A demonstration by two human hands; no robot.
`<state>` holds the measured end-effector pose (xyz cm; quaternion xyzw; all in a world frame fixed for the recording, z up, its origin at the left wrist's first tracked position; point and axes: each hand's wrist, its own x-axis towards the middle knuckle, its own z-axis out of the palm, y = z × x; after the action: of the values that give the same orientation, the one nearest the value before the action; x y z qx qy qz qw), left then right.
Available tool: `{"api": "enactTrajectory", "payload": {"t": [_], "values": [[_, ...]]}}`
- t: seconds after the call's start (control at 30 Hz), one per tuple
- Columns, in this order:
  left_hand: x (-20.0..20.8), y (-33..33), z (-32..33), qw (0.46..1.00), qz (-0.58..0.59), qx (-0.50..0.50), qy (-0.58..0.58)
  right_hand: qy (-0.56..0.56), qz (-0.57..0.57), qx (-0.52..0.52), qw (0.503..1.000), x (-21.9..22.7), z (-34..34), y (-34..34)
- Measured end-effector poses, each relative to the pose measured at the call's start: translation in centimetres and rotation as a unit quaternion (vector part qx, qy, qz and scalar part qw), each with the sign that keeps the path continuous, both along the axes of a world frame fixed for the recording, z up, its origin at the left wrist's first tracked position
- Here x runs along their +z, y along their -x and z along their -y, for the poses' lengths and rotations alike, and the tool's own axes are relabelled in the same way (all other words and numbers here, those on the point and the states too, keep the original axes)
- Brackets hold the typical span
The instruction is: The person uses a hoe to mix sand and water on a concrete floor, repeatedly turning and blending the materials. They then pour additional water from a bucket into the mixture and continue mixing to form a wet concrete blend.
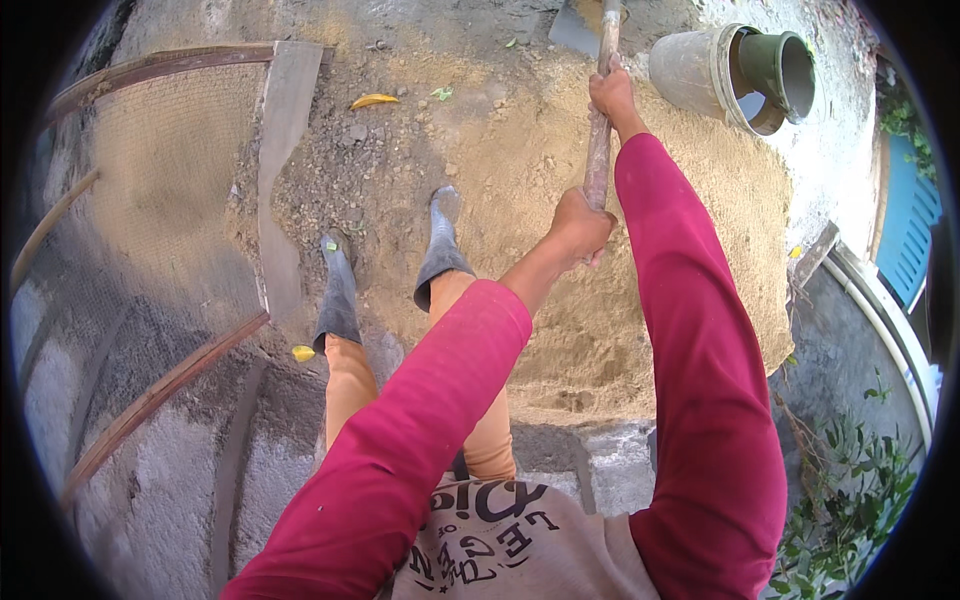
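Both my hands are wrapped round a long wooden tool handle. My left hand is closed on its near end, and my right hand grips it farther up. Beyond my right hand the handle runs out past the top edge of the picture, so its far end is hidden. A flat grey metal blade shows beside and under the handle there; whether the two are joined I cannot tell. Below the handle spreads a low heap of tan sand, with darker gravel to its left.
A wire mesh screen with wooden edging lies at the left. Beside the sand, far right, a pale bucket rests tipped, a dark green bucket in its mouth. My boots stand on the gravelly sand. Leafy plants grow lower right.
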<state>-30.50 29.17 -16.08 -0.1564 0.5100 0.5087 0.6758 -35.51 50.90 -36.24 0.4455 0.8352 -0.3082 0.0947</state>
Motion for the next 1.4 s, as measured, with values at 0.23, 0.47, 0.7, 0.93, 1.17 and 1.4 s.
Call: {"api": "enactTrajectory", "payload": {"t": [0.23,0.47,0.7,0.93,1.17,1.4], "values": [[1.4,-4.3,3.9,0.995,0.005,-0.003,0.104,0.168,0.087,-0.066,0.980,5.5,7.5,-2.5],[6.6,-10.8,8.2,0.990,0.029,-0.009,0.137,0.099,0.056,-0.017,0.993,5.9,13.2,-12.3],[10.2,-14.0,12.7,0.986,0.053,-0.089,0.131,0.136,-0.015,-0.078,0.988,5.0,18.0,-21.1],[15.9,-12.9,14.6,0.964,-0.116,-0.239,-0.016,0.299,0.009,-0.323,0.898,12.1,17.2,-25.6],[25.6,-11.3,10.3,0.816,-0.534,0.014,-0.219,0.507,-0.110,-0.502,0.692,22.3,14.9,-32.1],[32.5,-4.5,10.8,0.904,-0.314,0.113,-0.266,0.480,-0.265,-0.612,0.569,28.6,18.9,-31.3]]}}
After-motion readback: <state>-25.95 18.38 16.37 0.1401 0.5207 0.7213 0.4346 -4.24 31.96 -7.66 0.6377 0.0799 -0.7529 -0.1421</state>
